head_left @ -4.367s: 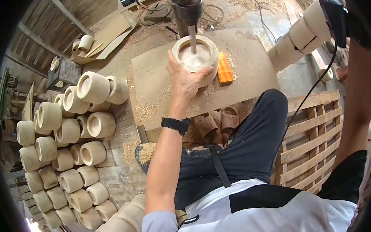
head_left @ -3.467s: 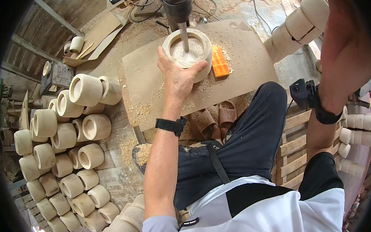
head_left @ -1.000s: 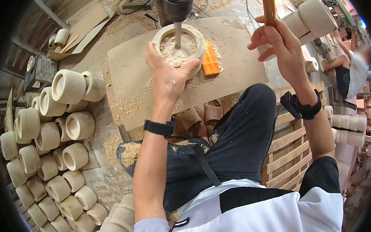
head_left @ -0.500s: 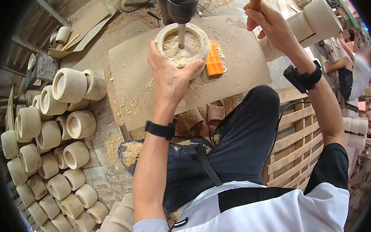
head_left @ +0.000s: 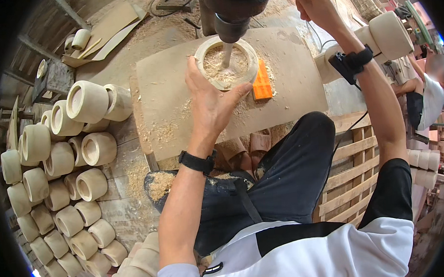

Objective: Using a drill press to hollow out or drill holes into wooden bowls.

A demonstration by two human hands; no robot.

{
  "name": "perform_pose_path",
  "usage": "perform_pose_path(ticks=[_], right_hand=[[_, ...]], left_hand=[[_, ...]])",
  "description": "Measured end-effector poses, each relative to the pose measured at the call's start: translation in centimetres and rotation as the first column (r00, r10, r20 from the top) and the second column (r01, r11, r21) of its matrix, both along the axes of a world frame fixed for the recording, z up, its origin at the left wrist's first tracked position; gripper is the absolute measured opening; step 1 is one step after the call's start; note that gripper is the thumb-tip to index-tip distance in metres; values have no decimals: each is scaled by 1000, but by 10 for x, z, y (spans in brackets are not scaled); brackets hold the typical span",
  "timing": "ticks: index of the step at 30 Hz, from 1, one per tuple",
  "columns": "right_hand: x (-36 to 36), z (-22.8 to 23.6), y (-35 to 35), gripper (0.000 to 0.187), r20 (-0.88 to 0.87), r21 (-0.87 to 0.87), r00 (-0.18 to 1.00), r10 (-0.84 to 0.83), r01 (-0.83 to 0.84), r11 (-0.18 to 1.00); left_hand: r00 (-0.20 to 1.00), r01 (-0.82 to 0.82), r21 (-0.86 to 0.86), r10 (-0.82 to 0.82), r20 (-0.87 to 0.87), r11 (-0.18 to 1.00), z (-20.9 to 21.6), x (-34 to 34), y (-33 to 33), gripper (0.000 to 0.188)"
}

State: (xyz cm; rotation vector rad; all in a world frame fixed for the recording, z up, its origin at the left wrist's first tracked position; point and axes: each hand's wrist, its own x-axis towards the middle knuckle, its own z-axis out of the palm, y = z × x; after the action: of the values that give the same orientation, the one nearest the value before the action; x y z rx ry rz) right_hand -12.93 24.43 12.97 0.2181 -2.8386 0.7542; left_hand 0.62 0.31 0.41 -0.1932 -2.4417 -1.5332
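A round, thick-walled wooden bowl (head_left: 250,69) with shavings inside sits on the brown board. My left hand (head_left: 212,101) is wrapped round its near left side, thumb on the right and fingers along the left wall. From the dark drill chuck (head_left: 232,27) a pale drill bit (head_left: 227,55) reaches down into the bowl; shavings surround its tip. Against the bowl's right side lies an orange block (head_left: 261,81). My right hand (head_left: 318,8) is raised at the top edge with curled fingers; the wooden handle it held half a second ago is cut off by the frame.
Shavings lie scattered over the board (head_left: 173,111). Stacked wooden bowls (head_left: 87,103) fill the left side, and more (head_left: 390,34) stand at the right. A slatted pallet (head_left: 351,169) is beside my leg. Another person (head_left: 428,97) sits at far right.
My right hand has gone up toward the top edge, taking the handle out of view. Bowl, board and chuck appear slightly lower and further right. My left hand keeps its hold on the bowl.
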Motion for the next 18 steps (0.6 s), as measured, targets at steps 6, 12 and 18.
perform_pose_path(ticks=[6, 12, 18], right_hand=[[-45, 0, 13, 14, 152, -636, 972, 180, -43, 771], [-67, 14, 16, 26, 164, -959, 942, 293, 83, 270], [-74, 61, 15, 26, 23, -970, 960, 278, -45, 238]], left_hand=[[999, -51, -18, 51, -3, 999, -8, 0, 1, 112], [999, -45, 8, 45, 12, 999, -8, -3, 2, 114], [999, -37, 44, 37, 11, 998, -11, -5, 5, 116]])
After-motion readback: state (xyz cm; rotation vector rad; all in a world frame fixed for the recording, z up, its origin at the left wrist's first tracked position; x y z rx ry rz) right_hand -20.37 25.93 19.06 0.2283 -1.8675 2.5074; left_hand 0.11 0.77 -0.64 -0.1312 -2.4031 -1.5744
